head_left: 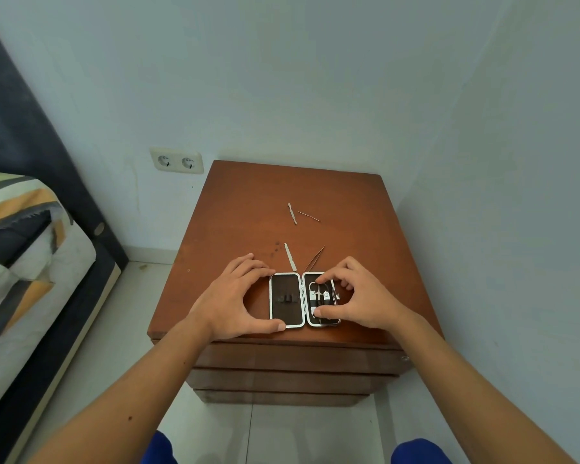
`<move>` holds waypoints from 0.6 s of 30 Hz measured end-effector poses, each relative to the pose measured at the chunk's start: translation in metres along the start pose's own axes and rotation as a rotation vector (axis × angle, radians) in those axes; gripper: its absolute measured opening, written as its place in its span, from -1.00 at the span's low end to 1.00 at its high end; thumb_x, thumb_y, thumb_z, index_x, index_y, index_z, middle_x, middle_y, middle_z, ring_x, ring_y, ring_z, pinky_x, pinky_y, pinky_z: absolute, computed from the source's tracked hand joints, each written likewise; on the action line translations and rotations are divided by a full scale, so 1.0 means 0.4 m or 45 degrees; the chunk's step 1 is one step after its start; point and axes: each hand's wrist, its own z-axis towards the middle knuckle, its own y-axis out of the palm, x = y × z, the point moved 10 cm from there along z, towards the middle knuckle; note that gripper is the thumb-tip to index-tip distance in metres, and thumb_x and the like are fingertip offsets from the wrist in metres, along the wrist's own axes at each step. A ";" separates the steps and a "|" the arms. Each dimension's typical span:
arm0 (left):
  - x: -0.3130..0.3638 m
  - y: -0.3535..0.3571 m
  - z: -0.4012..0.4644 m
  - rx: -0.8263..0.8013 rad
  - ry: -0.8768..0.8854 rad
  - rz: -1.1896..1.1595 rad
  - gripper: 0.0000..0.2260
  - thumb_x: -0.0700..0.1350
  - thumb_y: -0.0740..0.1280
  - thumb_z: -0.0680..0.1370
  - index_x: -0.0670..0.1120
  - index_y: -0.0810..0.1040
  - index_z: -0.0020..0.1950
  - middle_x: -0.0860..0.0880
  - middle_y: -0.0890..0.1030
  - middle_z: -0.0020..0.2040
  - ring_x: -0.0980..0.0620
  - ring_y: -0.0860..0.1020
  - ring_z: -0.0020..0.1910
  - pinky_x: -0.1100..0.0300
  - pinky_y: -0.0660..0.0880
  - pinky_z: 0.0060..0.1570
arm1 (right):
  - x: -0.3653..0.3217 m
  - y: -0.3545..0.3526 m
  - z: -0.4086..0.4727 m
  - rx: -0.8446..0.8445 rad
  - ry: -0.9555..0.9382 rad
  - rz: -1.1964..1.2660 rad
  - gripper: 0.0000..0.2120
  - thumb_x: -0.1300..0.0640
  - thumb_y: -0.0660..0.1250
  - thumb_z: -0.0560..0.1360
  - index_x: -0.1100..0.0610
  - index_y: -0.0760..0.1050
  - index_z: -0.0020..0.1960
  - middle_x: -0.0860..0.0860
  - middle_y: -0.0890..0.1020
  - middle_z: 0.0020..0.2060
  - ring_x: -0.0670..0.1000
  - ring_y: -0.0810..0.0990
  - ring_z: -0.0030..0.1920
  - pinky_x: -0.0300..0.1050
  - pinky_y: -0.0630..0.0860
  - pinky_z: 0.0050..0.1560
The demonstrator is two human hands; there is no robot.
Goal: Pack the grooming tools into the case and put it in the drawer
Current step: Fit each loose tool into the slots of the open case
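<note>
Both hands, left and right, clasp the open case.

The open case lies at the worktop front edge. Tweezers and a file lie just behind it; two more tools lie farther back.

Soft, even, slightly cool light is filling the room, with no glare showing on the wooden nightstand. Faint shadows are pooling under both hands toward six o'clock. Wide-angle distortion is bending the walls outward at three and nine o'clock; fine detail is looking slightly smeared.
</note>
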 end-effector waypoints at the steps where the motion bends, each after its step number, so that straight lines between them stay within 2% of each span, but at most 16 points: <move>1: 0.000 0.001 0.000 -0.003 -0.001 0.002 -0.05 0.59 0.45 0.28 0.15 0.40 0.55 0.26 0.36 0.54 0.22 0.06 0.64 -0.02 0.30 0.55 | 0.000 0.002 0.001 0.001 -0.002 -0.004 -0.49 -0.20 0.67 0.29 -0.21 0.64 0.20 -0.18 0.46 0.11 -0.17 0.49 0.07 -0.37 0.40 0.06; 6: -0.001 0.002 0.000 -0.007 -0.007 -0.002 -0.05 0.59 0.45 0.27 0.15 0.40 0.55 0.27 0.35 0.53 0.23 0.05 0.64 0.00 0.30 0.54 | -0.003 0.001 -0.004 -0.049 -0.007 0.004 -0.50 -0.14 0.66 0.33 -0.21 0.63 0.23 -0.18 0.44 0.13 -0.17 0.48 0.10 -0.35 0.39 0.11; 12: 0.000 0.002 -0.001 -0.003 0.001 0.004 -0.05 0.59 0.45 0.28 0.15 0.39 0.56 0.28 0.35 0.53 0.23 0.05 0.64 0.04 0.26 0.54 | -0.004 0.005 -0.010 -0.102 0.001 0.003 -0.48 -0.18 0.64 0.34 -0.23 0.60 0.27 -0.16 0.43 0.15 -0.13 0.48 0.14 -0.23 0.47 0.18; 15: 0.001 0.001 -0.001 0.011 0.005 0.008 -0.07 0.56 0.47 0.29 0.15 0.40 0.55 0.28 0.35 0.52 0.24 0.05 0.64 0.09 0.24 0.53 | -0.001 -0.002 -0.007 -0.095 0.027 0.032 -0.48 -0.22 0.63 0.35 -0.25 0.59 0.28 -0.17 0.46 0.15 -0.15 0.50 0.10 -0.30 0.45 0.10; 18: 0.000 0.001 -0.002 0.011 0.004 0.012 -0.07 0.55 0.49 0.29 0.16 0.39 0.56 0.29 0.35 0.53 0.25 0.04 0.64 0.13 0.22 0.52 | -0.003 -0.042 0.020 0.060 0.017 0.060 -0.62 -0.18 0.56 0.46 -0.22 0.62 0.25 -0.15 0.54 0.07 -0.13 0.57 -0.03 -0.33 0.48 -0.03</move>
